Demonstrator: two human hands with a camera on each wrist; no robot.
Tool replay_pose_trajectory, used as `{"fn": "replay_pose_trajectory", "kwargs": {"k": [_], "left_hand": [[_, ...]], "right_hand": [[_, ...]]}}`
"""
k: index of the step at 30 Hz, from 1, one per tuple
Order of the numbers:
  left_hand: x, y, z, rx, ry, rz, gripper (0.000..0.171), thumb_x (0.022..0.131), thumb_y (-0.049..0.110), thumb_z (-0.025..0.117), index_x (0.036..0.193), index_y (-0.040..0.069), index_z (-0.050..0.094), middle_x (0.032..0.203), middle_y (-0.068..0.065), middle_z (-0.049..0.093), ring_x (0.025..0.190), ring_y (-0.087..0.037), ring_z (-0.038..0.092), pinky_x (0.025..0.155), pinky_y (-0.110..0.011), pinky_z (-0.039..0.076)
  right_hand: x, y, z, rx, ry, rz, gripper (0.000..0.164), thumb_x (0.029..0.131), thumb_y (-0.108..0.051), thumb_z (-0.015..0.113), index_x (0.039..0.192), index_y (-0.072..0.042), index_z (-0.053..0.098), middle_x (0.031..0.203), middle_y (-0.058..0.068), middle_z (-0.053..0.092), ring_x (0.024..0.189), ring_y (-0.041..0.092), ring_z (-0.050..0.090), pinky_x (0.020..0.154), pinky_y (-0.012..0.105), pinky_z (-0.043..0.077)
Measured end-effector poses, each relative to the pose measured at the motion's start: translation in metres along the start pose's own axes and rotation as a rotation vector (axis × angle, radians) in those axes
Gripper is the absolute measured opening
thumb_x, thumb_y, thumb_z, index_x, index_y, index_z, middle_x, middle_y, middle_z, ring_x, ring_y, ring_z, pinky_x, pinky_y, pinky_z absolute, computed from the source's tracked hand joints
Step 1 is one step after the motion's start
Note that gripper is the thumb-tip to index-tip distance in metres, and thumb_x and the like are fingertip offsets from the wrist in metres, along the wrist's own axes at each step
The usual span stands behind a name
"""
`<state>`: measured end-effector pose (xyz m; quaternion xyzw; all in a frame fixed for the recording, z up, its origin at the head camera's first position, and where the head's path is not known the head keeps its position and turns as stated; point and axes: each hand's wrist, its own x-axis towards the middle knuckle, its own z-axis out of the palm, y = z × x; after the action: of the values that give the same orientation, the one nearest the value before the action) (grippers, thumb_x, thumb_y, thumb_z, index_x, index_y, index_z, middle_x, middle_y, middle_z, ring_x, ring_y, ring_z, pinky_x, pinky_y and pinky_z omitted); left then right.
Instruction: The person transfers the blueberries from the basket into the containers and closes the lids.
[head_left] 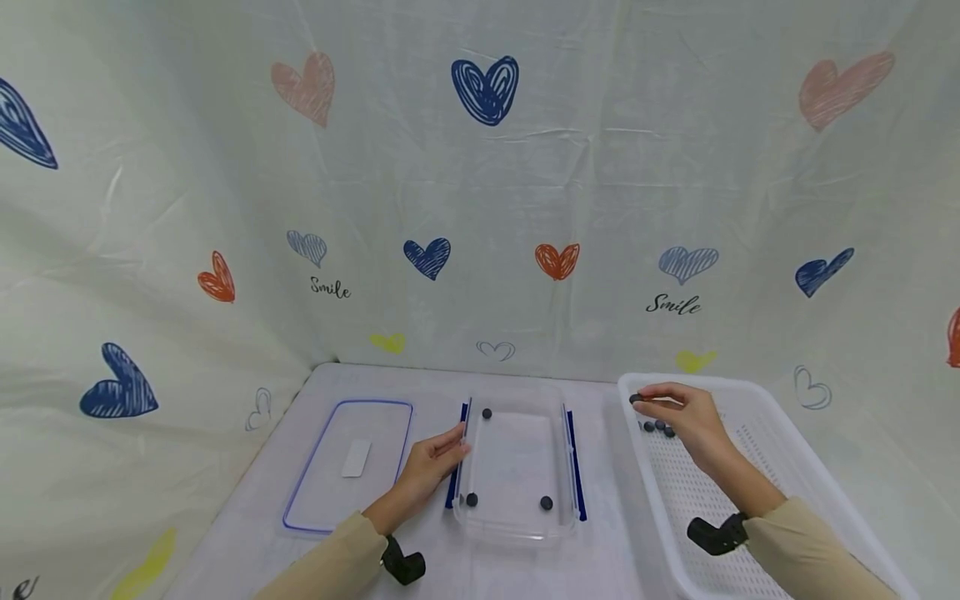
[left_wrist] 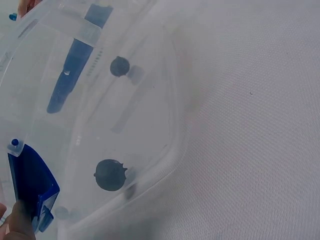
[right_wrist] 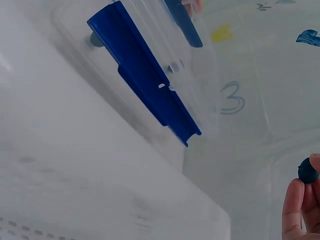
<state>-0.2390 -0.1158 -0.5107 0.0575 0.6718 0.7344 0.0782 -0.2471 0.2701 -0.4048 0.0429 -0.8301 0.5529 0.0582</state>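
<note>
On the white table, the clear box sits straight ahead of us at 12 o'clock, and we judge its filling to be partway along. Nearest inside it are two dark pieces, a near-left ball at the box's 7 o'clock and a near-right ball at its 5 o'clock, well apart. At the box's 9 o'clock, our left hand has thumb and fingers clamped on the side edge beside the left blue clasp; how firmly, we cannot tell. Farther out at 9 o'clock, the blue-edged lid lies flat on the table, off the box, so we see no closing done. Toward 3 o'clock stands the white basket, where a cluster of three balls rests at the basket's 11 o'clock; these look like what is left, though our hand may hide others. Beyond that level, a far ball at the box's 11 o'clock makes three already inside. Farthest off, at about 2 o'clock from the box, our right hand pinches a held ball between thumb and fingertips above the basket's far-left corner, so this one is not yet in the box.
</note>
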Motion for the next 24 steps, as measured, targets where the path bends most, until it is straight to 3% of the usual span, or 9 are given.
{"fn": "replay_pose_trajectory", "kwargs": {"k": [10,19,24], "left_hand": [[-0.002,0.0,0.0,0.019,0.003,0.0,0.055,0.087,0.017,0.064,0.135,0.002,0.042,0.141,-0.013,0.036,0.129,-0.03,0.033,0.095,-0.027,0.04],[-0.013,0.022,0.004,0.013,-0.012,-0.012,0.053,0.089,0.011,0.062,0.135,-0.003,0.04,0.14,-0.017,0.036,0.128,-0.033,0.034,0.096,-0.029,0.04],[-0.007,0.013,0.002,0.014,-0.007,-0.007,0.054,0.088,0.014,0.063,0.135,-0.001,0.041,0.14,-0.016,0.037,0.128,-0.03,0.035,0.095,-0.028,0.04]], "right_hand": [[0.005,-0.009,0.023,0.029,-0.03,0.002,0.044,0.076,-0.025,0.076,0.107,0.003,0.062,0.106,0.014,0.062,0.087,0.01,0.064,0.078,0.021,0.051],[0.011,-0.018,0.046,0.081,-0.08,0.004,0.04,0.074,-0.02,0.077,0.105,0.003,0.063,0.105,0.015,0.062,0.088,0.014,0.065,0.092,0.043,0.047],[0.011,-0.021,0.059,0.092,-0.1,0.017,0.039,0.074,-0.018,0.077,0.104,0.003,0.064,0.106,0.015,0.061,0.088,0.015,0.065,0.091,0.042,0.047]]}}
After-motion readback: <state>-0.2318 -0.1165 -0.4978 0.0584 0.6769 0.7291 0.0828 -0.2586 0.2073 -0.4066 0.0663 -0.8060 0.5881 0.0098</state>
